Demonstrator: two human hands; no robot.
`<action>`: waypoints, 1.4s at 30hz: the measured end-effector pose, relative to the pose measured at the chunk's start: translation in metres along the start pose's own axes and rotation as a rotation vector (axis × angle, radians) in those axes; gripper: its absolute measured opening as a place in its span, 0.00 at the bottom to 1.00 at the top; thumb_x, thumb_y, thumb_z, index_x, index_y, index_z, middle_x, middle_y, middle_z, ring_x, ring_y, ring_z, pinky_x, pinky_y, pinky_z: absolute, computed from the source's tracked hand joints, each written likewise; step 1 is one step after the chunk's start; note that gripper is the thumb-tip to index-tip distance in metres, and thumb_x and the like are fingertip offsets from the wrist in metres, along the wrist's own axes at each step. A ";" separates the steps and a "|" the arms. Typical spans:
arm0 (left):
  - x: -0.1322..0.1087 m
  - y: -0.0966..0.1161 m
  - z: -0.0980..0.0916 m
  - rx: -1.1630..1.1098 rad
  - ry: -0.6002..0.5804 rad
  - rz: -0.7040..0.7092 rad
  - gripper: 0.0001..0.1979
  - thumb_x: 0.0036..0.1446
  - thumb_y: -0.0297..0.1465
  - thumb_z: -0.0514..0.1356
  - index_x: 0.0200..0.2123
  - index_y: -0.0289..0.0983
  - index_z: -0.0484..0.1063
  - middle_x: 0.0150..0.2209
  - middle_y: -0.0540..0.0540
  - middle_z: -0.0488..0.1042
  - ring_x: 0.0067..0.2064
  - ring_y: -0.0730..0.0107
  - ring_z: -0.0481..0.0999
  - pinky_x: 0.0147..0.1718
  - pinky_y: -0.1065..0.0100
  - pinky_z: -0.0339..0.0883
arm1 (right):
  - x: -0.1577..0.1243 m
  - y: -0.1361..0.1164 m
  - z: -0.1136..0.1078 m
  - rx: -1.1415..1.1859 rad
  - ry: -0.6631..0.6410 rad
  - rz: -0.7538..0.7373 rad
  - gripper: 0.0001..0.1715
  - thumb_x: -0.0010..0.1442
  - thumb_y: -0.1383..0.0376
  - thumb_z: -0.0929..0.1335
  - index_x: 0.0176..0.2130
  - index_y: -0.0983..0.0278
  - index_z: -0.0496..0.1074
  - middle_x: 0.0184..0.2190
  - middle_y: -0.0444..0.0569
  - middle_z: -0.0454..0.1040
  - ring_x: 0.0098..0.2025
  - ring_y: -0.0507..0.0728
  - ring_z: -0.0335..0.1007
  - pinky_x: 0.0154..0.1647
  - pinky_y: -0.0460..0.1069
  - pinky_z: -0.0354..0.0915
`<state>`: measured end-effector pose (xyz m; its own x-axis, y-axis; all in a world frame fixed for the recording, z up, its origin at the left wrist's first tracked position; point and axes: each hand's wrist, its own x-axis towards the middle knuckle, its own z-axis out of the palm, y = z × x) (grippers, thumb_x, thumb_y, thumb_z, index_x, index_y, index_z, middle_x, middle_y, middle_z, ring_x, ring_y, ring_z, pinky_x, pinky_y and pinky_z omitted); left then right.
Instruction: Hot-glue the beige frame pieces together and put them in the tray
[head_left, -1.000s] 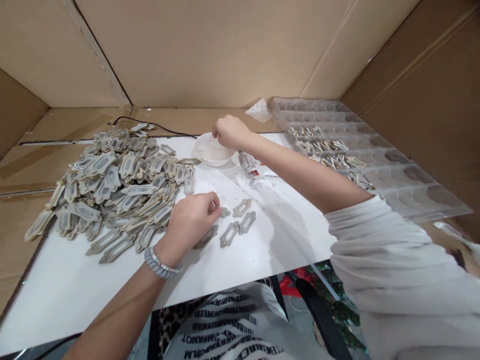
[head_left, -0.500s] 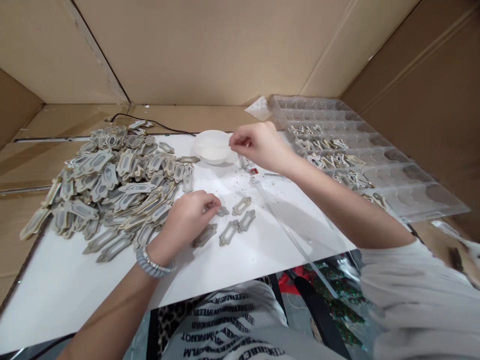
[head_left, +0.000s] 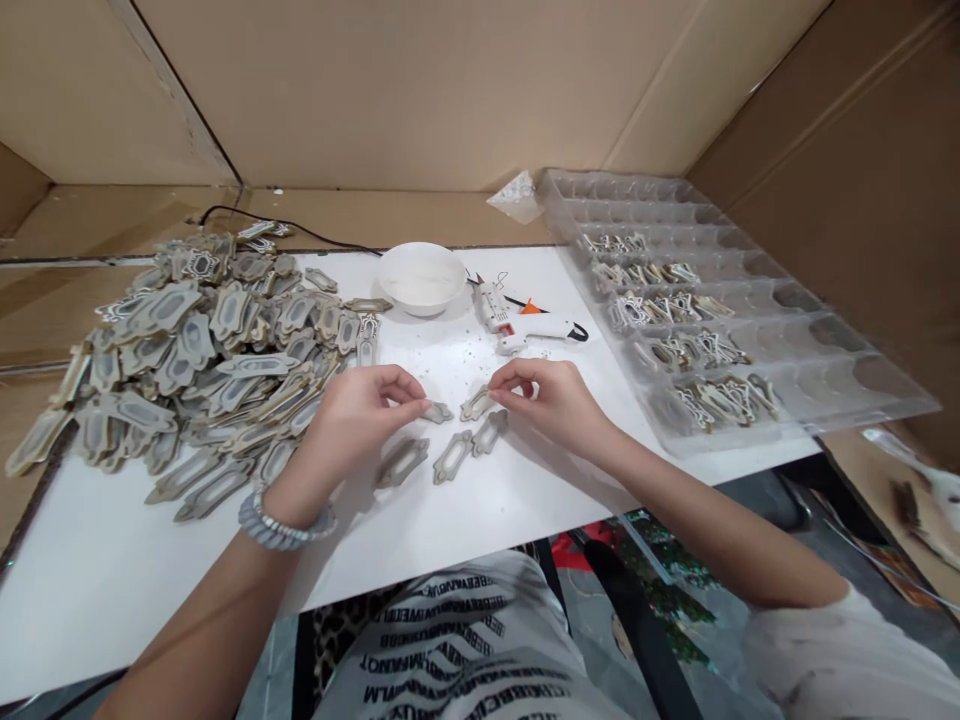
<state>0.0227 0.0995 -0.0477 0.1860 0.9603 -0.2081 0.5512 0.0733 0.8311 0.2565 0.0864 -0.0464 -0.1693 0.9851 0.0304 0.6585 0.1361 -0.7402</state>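
Note:
Several small grey pieces with ornate, frame-like outlines lie on the white table between my hands. My left hand (head_left: 367, 410) has thumb and fingers pinched at the end of one grey frame piece (head_left: 439, 412). On the other side, my right hand (head_left: 555, 400) is closed in a pinch at the upper end of another frame piece (head_left: 475, 403); anything tiny between these fingertips is hidden. Just below lie two frame pieces touching each other, the left one (head_left: 452, 458) and the right one (head_left: 490, 433). A larger frame piece (head_left: 403, 463) sits nearer my left wrist.
A large heap of similar pieces (head_left: 225, 350) covers the table's left. Behind my hands stand a white bowl (head_left: 421, 285) and a white glue gun (head_left: 544, 327) on its side. A clear compartment tray (head_left: 817, 380) holding rows of pieces is at right. Cardboard walls (head_left: 450, 100) enclose the table.
My right hand has come down from beside the bowl to the loose frame pieces, uncovering the glue gun. My left hand stays at the same piece. The view has shifted slightly.

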 end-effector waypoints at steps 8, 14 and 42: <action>-0.001 -0.001 -0.001 -0.021 0.059 -0.004 0.13 0.45 0.41 0.65 0.29 0.39 0.77 0.27 0.47 0.80 0.30 0.64 0.78 0.29 0.67 0.69 | 0.006 0.005 0.008 0.013 -0.030 0.027 0.09 0.55 0.72 0.72 0.28 0.57 0.76 0.29 0.43 0.82 0.31 0.57 0.74 0.34 0.51 0.63; -0.002 -0.003 -0.001 -0.019 0.064 -0.014 0.14 0.46 0.42 0.65 0.34 0.40 0.76 0.28 0.47 0.80 0.29 0.64 0.78 0.28 0.68 0.67 | 0.007 0.002 0.009 -0.130 -0.047 0.002 0.11 0.54 0.74 0.73 0.28 0.57 0.75 0.28 0.43 0.80 0.36 0.59 0.73 0.36 0.51 0.61; -0.006 -0.001 0.002 0.199 0.168 0.107 0.05 0.51 0.35 0.63 0.32 0.42 0.76 0.27 0.53 0.80 0.26 0.67 0.74 0.31 0.66 0.62 | -0.012 0.016 0.020 -0.655 0.151 -0.589 0.16 0.69 0.70 0.65 0.33 0.64 0.80 0.32 0.45 0.84 0.29 0.56 0.62 0.34 0.50 0.59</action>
<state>0.0226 0.0927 -0.0484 0.1229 0.9922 -0.0223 0.6875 -0.0689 0.7229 0.2539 0.0746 -0.0722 -0.5444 0.7334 0.4071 0.7897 0.6117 -0.0461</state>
